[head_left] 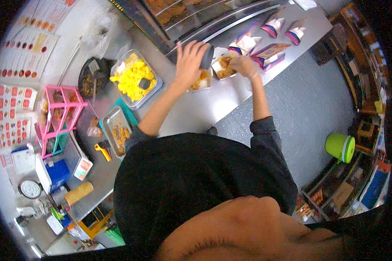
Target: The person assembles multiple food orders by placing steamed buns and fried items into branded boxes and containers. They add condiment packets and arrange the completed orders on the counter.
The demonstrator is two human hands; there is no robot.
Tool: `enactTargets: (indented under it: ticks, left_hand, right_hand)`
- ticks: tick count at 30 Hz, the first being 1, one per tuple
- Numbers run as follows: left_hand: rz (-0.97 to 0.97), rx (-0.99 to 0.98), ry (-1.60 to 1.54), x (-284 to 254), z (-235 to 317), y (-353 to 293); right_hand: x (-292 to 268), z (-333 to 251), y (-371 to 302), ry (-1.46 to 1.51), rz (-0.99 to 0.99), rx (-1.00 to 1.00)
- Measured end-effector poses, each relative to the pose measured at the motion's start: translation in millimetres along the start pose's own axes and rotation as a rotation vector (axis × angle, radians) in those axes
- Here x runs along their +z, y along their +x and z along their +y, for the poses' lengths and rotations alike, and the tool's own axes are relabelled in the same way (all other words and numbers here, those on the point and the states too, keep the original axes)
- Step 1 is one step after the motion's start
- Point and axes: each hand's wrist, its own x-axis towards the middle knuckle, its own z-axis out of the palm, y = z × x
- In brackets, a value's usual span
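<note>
Over the steel counter, my left hand [190, 63] is bare and grips a tilted black bowl [208, 57] at its side, with one finger spread away. Partly beneath the bowl and hand sits an open box [201, 82] of white and brown food. My right hand [245, 67], in a thin clear glove, bends its fingers down at the edge of a second open box [222, 71] with browned food. What those fingertips hold, if anything, is hidden.
Several blue-and-pink cartons with white wraps [272, 25] stand right along the counter [178, 115]. Leftward are a tub of yellow food [137, 82], a metal tray [116, 124], a dark pan [89, 78] and a pink rack [59, 108]. A glass cabinet [191, 19] borders the far side.
</note>
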Motion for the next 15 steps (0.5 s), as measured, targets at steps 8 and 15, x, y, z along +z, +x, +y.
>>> enactTargets:
  ticks: [8, 15]
  left_hand:
    - [0.248, -0.878, -0.518, 22, 41, -231]
    - [0.094, -0.913, -0.233, 68, 59, -311]
  right_hand:
    - [-56, -126, -30, 0.365, 0.438, 0.138]
    - [69, -328, -43, 0.660, -0.245, -0.235]
